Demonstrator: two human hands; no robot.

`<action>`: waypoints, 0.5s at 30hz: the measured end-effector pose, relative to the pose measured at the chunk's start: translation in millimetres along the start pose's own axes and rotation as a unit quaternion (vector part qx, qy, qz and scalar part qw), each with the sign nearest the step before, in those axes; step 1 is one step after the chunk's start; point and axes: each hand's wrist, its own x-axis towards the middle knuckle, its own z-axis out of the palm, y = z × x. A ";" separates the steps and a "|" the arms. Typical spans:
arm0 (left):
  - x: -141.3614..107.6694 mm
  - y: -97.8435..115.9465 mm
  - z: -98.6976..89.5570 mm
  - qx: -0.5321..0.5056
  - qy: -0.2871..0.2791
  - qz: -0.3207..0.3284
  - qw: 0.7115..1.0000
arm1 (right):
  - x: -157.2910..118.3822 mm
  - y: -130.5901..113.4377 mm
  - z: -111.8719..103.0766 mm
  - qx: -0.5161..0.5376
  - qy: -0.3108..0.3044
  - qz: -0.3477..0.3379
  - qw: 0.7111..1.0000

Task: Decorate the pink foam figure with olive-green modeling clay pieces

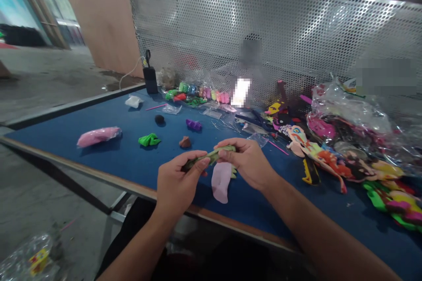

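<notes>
Between my two hands is a strip of olive-green modelling clay (214,155), raised a little over the table's front edge. My left hand (180,180) pinches its left end between thumb and fingers. The other end is gripped by my right hand (245,160), thumb in front. Just below them lies a flat pale-pink clay piece (221,183), with a light green toothed bit (234,172) showing at its right side. Beyond my hands sit a brown clay lump (185,142), a bright green lump (149,139), a purple lump (193,124) and a black ball (160,119).
A wrapped pink clay roll (99,136) lies on the blue table (132,167) at left. A yellow-black cutter (310,171) and piled colourful clay shapes (332,162) are at right. Packed clay sticks (204,92) and a black device (150,80) stand before a perforated metal screen (198,17).
</notes>
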 end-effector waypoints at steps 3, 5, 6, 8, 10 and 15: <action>0.5 -8.0 -1.3 -0.070 0.061 -0.017 0.996 | 12.6 -6.4 -16.9 0.039 0.111 -0.062 0.991; -0.1 -12.3 -0.8 -0.120 0.094 -0.005 0.988 | 17.8 -6.3 -23.6 0.059 0.194 -0.102 0.974; -0.8 -13.5 -0.2 -0.132 0.102 0.013 0.986 | 18.0 -4.6 -23.4 0.061 0.218 -0.111 0.968; -2.7 -13.2 0.8 -0.121 0.099 0.067 0.985 | 12.7 1.3 -13.9 0.056 0.200 -0.098 0.973; -4.4 -10.3 1.4 -0.075 0.070 0.116 0.988 | 1.6 7.8 4.7 0.054 0.083 -0.046 0.994; -4.1 -3.9 2.5 0.041 -0.020 0.144 0.989 | -20.7 12.5 38.6 0.058 -0.077 0.041 0.995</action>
